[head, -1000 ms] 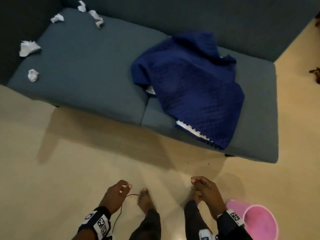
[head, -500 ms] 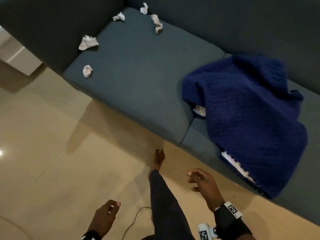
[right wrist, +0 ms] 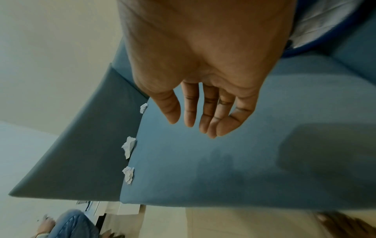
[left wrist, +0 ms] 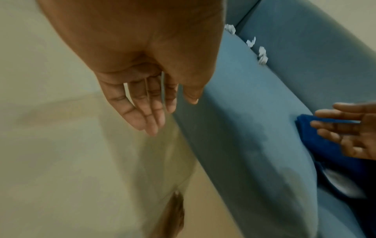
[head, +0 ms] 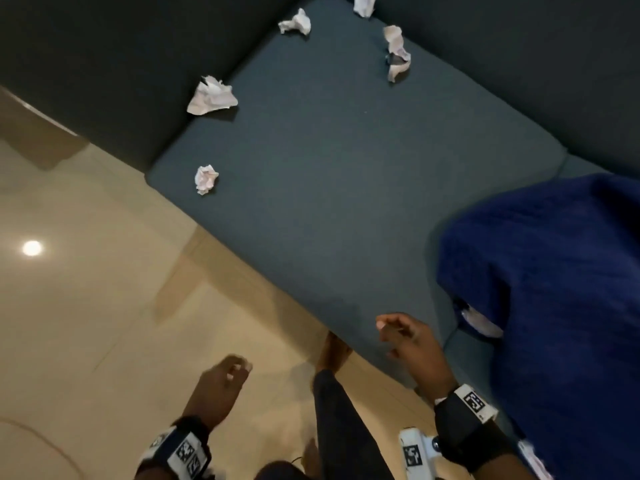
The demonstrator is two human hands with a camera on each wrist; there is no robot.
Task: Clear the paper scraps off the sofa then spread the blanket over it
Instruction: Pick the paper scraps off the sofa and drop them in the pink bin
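Observation:
Several crumpled white paper scraps lie on the teal sofa (head: 332, 174): one (head: 206, 179) near the front left corner, one (head: 212, 96) against the armrest, others (head: 397, 53) toward the backrest. A dark blue blanket (head: 550, 299) is heaped on the sofa's right part. My left hand (head: 228, 372) hangs empty over the floor, fingers relaxed (left wrist: 150, 116). My right hand (head: 401, 336) hovers empty over the seat's front edge, fingers loosely extended (right wrist: 203, 119), left of the blanket.
Beige tiled floor (head: 90, 306) fills the left and front. My leg and bare foot (head: 334, 351) stand by the sofa's front edge. In the right wrist view another person's jeans-clad leg (right wrist: 71, 225) shows beyond the armrest (right wrist: 81, 153).
I have stepped closer to the sofa and the view has swung left. My right hand has moved from over the floor to above the seat edge. The pink bucket is out of view.

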